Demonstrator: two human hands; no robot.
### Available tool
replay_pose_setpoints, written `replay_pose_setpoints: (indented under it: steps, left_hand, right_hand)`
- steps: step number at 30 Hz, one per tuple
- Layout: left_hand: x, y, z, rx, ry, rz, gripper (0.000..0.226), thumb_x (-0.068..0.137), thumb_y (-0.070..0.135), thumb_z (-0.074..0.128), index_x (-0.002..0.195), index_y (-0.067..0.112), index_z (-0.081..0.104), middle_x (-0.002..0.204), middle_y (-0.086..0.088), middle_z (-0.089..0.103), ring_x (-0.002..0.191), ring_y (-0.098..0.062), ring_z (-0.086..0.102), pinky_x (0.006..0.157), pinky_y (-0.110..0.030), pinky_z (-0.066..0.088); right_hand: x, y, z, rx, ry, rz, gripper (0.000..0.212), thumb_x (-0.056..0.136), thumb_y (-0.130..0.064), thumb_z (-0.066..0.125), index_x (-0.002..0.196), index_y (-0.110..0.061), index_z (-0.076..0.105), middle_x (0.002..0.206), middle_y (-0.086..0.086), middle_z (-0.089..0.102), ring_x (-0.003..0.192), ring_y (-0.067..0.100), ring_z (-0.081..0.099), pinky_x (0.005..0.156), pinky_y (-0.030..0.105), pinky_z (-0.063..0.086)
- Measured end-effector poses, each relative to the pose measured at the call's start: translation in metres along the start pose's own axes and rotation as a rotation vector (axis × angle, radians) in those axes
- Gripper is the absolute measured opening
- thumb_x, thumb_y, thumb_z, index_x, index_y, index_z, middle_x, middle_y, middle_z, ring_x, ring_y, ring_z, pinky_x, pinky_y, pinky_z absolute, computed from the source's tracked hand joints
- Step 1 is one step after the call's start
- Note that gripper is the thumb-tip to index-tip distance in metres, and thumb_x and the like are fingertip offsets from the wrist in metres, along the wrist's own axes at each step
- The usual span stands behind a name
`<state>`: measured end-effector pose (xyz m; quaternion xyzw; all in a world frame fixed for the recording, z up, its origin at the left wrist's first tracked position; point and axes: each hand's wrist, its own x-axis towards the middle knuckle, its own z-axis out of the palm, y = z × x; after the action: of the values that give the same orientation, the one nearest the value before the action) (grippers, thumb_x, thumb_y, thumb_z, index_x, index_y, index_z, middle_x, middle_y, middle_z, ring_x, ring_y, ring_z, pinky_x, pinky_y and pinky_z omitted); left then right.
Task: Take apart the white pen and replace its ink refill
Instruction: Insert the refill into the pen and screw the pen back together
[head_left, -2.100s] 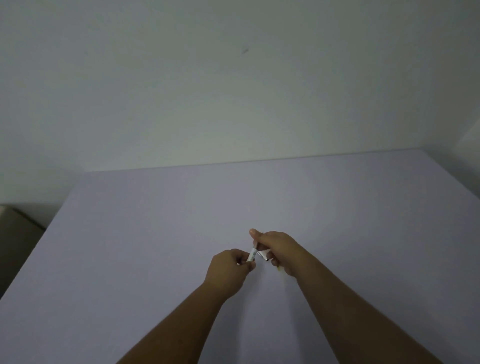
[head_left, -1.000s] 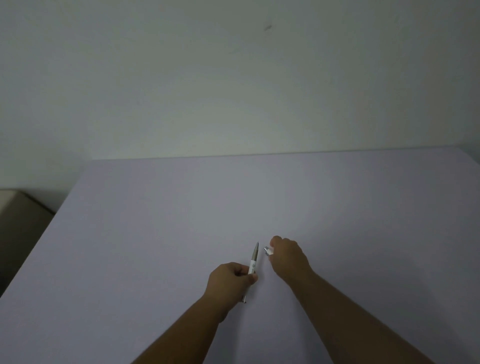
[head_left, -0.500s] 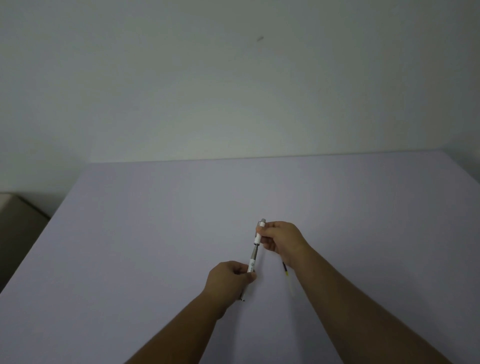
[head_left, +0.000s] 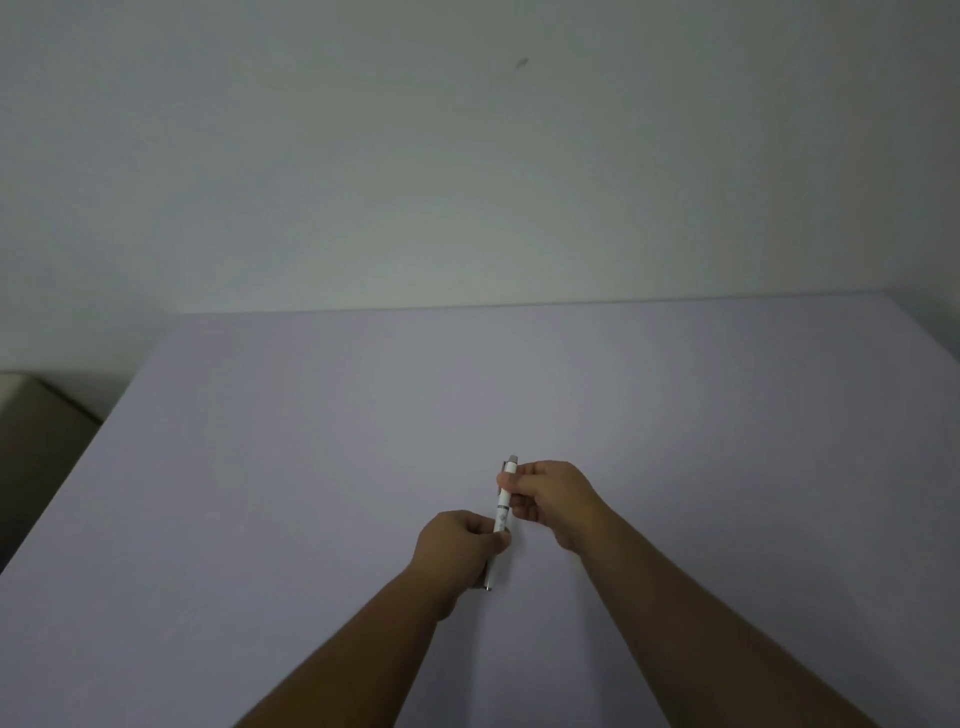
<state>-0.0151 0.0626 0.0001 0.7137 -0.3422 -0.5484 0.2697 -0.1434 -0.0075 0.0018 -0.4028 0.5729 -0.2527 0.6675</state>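
A smooth white plastic barrel with a metallic grey end is seen on the white pen (head_left: 504, 506). Under the hands, the table (head_left: 260, 467) is covered by a matt, even lilac surface.

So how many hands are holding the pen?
2. The left hand grips the lower part of the white pen; the right hand grips its upper part.

Both bare forearms reach forward from the lower edge and come close together in the middle; the left hand (head_left: 457, 540) is curled into a loose fist, its back turned up, its fingers (head_left: 496, 540) closed around the lower part of the white pen (head_left: 503, 512); the right hand (head_left: 553, 499) sits slightly farther and higher, pinching the upper part of it, wrist bent a little inward.
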Motion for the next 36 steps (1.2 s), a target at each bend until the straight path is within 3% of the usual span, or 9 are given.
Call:
replay_pose_setpoints:
  steps: [4, 6, 8, 11, 20, 28, 36]
  left_hand:
    - [0.009, -0.003, 0.003, 0.034, 0.041, 0.003, 0.017, 0.081, 0.022, 0.07, 0.093, 0.01, 0.072, 0.07, 0.0, 0.063, 0.062, -0.016, 0.057, 0.056, -0.024, 0.051]
    - [0.014, -0.004, 0.005, 0.059, 0.068, 0.023, 0.023, 0.079, 0.021, 0.071, 0.101, 0.013, 0.07, 0.077, 0.0, 0.065, 0.066, -0.015, 0.06, 0.063, -0.025, 0.054]
    - [0.019, -0.006, 0.008, 0.073, 0.094, 0.03, 0.024, 0.077, 0.02, 0.073, 0.1, 0.017, 0.069, 0.082, -0.001, 0.068, 0.07, -0.016, 0.063, 0.067, -0.028, 0.057]
    - [0.027, -0.011, 0.016, 0.12, 0.128, 0.032, 0.017, 0.075, 0.02, 0.074, 0.09, 0.019, 0.069, 0.085, -0.003, 0.07, 0.075, -0.018, 0.065, 0.071, -0.032, 0.059]
    - [0.038, -0.022, 0.031, 0.17, 0.205, 0.03, 0.01, 0.075, 0.025, 0.074, 0.078, 0.017, 0.068, 0.069, 0.003, 0.064, 0.055, -0.008, 0.056, 0.032, -0.008, 0.037]
    - [0.04, -0.029, 0.043, 0.179, 0.226, 0.025, 0.014, 0.077, 0.026, 0.073, 0.079, 0.014, 0.067, 0.074, -0.001, 0.067, 0.063, -0.012, 0.059, 0.052, -0.019, 0.044]
    - [0.04, -0.028, 0.048, 0.2, 0.234, -0.004, 0.017, 0.079, 0.026, 0.072, 0.079, 0.012, 0.064, 0.071, 0.001, 0.063, 0.059, -0.007, 0.056, 0.049, -0.015, 0.037]
  right_hand:
    - [0.006, 0.002, -0.003, -0.103, 0.092, -0.027, 0.02, 0.085, -0.028, 0.065, 0.074, -0.011, 0.069, 0.072, 0.004, 0.067, 0.063, 0.014, 0.059, 0.061, 0.024, 0.056]
    - [0.01, 0.003, -0.012, -0.401, 0.262, -0.067, 0.03, 0.089, -0.032, 0.055, 0.078, -0.007, 0.068, 0.081, 0.01, 0.069, 0.075, 0.023, 0.063, 0.076, 0.035, 0.053]
    - [0.011, 0.008, -0.024, -0.687, 0.408, -0.076, 0.03, 0.091, -0.025, 0.048, 0.091, -0.001, 0.066, 0.096, 0.016, 0.071, 0.093, 0.031, 0.064, 0.082, 0.034, 0.049]
    - [0.007, 0.026, -0.036, -0.842, 0.409, 0.019, 0.029, 0.087, -0.022, 0.051, 0.104, 0.0, 0.06, 0.11, 0.019, 0.067, 0.105, 0.033, 0.061, 0.085, 0.033, 0.049]
    - [0.007, 0.055, -0.027, -0.845, 0.367, 0.045, 0.025, 0.082, -0.011, 0.052, 0.105, -0.001, 0.056, 0.111, 0.019, 0.063, 0.102, 0.034, 0.062, 0.082, 0.035, 0.051]
    - [0.01, 0.058, -0.01, -0.863, 0.352, 0.002, 0.021, 0.087, -0.01, 0.049, 0.106, -0.004, 0.057, 0.112, 0.016, 0.065, 0.103, 0.031, 0.062, 0.085, 0.035, 0.052]
    - [0.009, 0.058, -0.007, -0.816, 0.354, -0.019, 0.019, 0.087, -0.013, 0.052, 0.102, -0.004, 0.06, 0.106, 0.015, 0.068, 0.098, 0.03, 0.064, 0.083, 0.037, 0.053]
